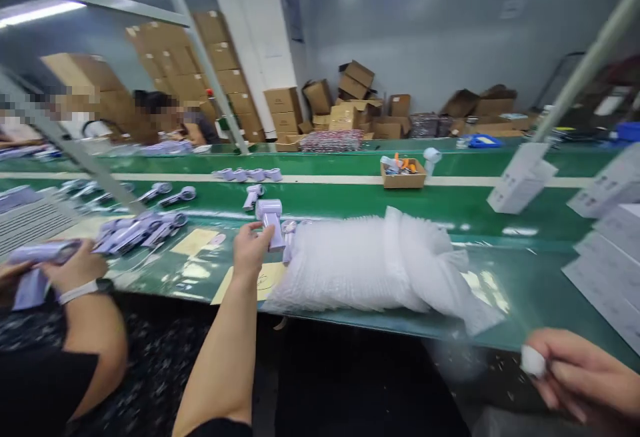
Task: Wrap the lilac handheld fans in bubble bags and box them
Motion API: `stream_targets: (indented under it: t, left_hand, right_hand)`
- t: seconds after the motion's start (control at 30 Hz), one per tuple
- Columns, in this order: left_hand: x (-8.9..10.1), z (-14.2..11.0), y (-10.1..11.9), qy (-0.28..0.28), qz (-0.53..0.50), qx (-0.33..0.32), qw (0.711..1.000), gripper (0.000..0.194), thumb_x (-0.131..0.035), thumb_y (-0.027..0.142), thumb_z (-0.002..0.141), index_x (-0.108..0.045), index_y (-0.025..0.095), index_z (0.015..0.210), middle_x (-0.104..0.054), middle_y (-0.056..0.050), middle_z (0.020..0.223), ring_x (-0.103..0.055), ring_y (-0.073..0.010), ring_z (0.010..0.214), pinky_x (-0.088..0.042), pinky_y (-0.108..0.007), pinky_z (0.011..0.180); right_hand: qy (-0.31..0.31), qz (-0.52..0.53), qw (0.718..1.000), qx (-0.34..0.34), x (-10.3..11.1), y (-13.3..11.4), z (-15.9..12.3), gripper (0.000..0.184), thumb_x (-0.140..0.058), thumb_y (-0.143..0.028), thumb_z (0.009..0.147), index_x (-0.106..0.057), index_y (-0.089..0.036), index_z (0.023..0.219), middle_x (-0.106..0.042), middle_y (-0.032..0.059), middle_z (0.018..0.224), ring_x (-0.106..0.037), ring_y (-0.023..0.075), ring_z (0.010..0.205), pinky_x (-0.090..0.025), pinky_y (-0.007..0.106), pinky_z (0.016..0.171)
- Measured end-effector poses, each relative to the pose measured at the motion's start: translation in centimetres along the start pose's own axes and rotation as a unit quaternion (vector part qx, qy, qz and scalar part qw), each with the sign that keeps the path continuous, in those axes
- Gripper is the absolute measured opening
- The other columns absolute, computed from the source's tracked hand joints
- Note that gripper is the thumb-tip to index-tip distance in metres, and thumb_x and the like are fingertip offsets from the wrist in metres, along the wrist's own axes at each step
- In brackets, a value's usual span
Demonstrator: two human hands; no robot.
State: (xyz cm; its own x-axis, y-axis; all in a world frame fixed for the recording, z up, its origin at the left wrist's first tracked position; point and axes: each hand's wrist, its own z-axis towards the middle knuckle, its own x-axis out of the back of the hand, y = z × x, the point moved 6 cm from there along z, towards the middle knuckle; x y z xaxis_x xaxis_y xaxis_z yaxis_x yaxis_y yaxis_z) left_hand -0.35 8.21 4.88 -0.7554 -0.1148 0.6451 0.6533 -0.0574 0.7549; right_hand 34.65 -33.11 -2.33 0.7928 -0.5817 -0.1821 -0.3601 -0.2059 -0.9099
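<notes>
My left hand (251,250) reaches out over the green bench and is closed on the handle of a lilac handheld device (271,221), right beside a big stack of clear plastic bags (370,267). At the bottom right, my right hand (575,377) is pinched around a small white object (533,360) and blurred by motion. A yellow paper sheet (267,280) lies under my left wrist.
A co-worker's hands (75,270) at the left hold another lilac device, with a pile of them (137,230) beside. More devices (250,175) lie on the green conveyor, by a small cardboard tray (403,177). White boxes (607,250) stack at right. Cartons line the back wall.
</notes>
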Motion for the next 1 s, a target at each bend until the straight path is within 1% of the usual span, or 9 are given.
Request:
stream_targets:
  t: [0.07,0.13,0.2,0.27,0.43,0.57,0.67,0.87,1.0]
  left_hand:
    - [-2.4,-4.9,4.4,-0.062,-0.223,-0.063,0.971,0.051,-0.057,0.043,0.074,-0.046,0.014,0.114,-0.063,-0.002,0.074,-0.06,-0.0141,0.059,-0.047,-0.024,0.053]
    - [-7.0,-12.3,9.1,-0.214,-0.333,-0.102,0.913,0.048,-0.063,0.043,0.07,-0.049,0.016,0.107,-0.062,0.0,0.069,-0.058,-0.0126,0.055,-0.047,-0.024,0.052]
    - [-12.4,-20.8,12.9,-0.375,-0.31,-0.14,0.862,0.042,-0.062,0.042,0.073,-0.05,0.016,0.104,-0.06,0.002,0.065,-0.056,-0.0116,0.053,-0.045,-0.022,0.049]
    - [-16.6,-28.2,15.7,-0.458,-0.239,-0.254,0.818,0.033,-0.059,0.041,0.079,-0.052,0.017,0.1,-0.062,0.0,0.071,-0.057,-0.0117,0.058,-0.046,-0.023,0.053]
    - [-21.6,-36.3,18.0,-0.294,0.058,-0.666,0.683,0.029,-0.053,0.04,0.084,-0.061,0.012,0.085,-0.059,-0.013,0.086,-0.056,-0.0245,0.086,-0.044,-0.036,0.071]
    - [-25.3,-35.7,17.1,-0.267,0.273,-0.703,0.6,0.015,-0.064,0.024,0.07,-0.065,0.01,0.073,-0.056,-0.015,0.079,-0.053,-0.029,0.084,-0.04,-0.039,0.068]
    - [-26.4,-34.6,17.9,-0.3,0.28,-0.675,0.613,0.011,-0.059,0.019,0.069,-0.064,0.01,0.074,-0.057,-0.014,0.076,-0.053,-0.0267,0.079,-0.04,-0.038,0.066]
    - [-26.4,-31.8,20.4,-0.396,0.117,-0.47,0.78,0.016,-0.056,0.032,0.08,-0.063,0.017,0.078,-0.065,-0.005,0.08,-0.058,-0.019,0.074,-0.043,-0.029,0.065]
    - [-26.9,-31.6,20.3,-0.528,-0.042,-0.33,0.781,0.011,-0.058,0.025,0.077,-0.064,0.017,0.074,-0.064,0.0,0.071,-0.057,-0.0137,0.069,-0.044,-0.024,0.063]
  right_hand:
    - [-0.078,0.003,0.997,0.025,-2.3,-0.8,0.3,0.03,-0.076,-0.046,0.064,-0.067,-0.017,0.065,-0.058,0.006,0.049,-0.041,0.0054,0.032,-0.03,0.02,0.034]
    - [-0.103,0.073,0.99,0.061,-4.5,-1.6,1.2,0.038,-0.076,-0.046,0.065,-0.07,-0.02,0.092,-0.07,0.0098,0.077,-0.061,0.0151,0.056,-0.048,0.026,0.051]
    - [-0.09,0.162,0.978,0.1,-5.2,-1.9,2.1,0.056,-0.074,-0.053,0.063,-0.064,-0.024,0.11,-0.067,0.0105,0.106,-0.064,0.0246,0.089,-0.052,0.037,0.074]
    - [-0.021,0.229,0.965,0.124,-3.6,-1.4,2.5,0.051,-0.071,-0.056,0.066,-0.065,-0.024,0.106,-0.066,0.0089,0.108,-0.062,0.0266,0.096,-0.052,0.04,0.08]
    - [0.194,0.321,0.921,0.102,6.6,2.4,-0.2,0.039,-0.072,-0.047,0.068,-0.066,-0.024,0.1,-0.069,0.0032,0.09,-0.065,0.0189,0.069,-0.058,0.031,0.061]
    - [0.239,0.325,0.915,-0.014,11.7,6.4,-2.8,0.049,-0.081,-0.038,0.055,-0.066,-0.023,0.099,-0.072,0.0072,0.088,-0.067,0.0225,0.061,-0.058,0.03,0.05]
    - [0.18,0.309,0.932,-0.056,11.7,8.5,-3.1,0.044,-0.08,-0.026,0.054,-0.066,-0.02,0.096,-0.072,0.0106,0.088,-0.068,0.0256,0.066,-0.059,0.035,0.06]
    - [0.021,0.326,0.945,-0.025,6.6,7.4,-1.9,0.035,-0.079,-0.026,0.06,-0.065,-0.02,0.091,-0.071,0.0085,0.081,-0.068,0.0226,0.07,-0.055,0.031,0.06]
    - [-0.058,0.281,0.958,-0.008,4.2,4.2,-0.2,0.041,-0.079,-0.029,0.061,-0.062,-0.02,0.097,-0.068,0.0062,0.077,-0.064,0.0186,0.062,-0.052,0.028,0.054]
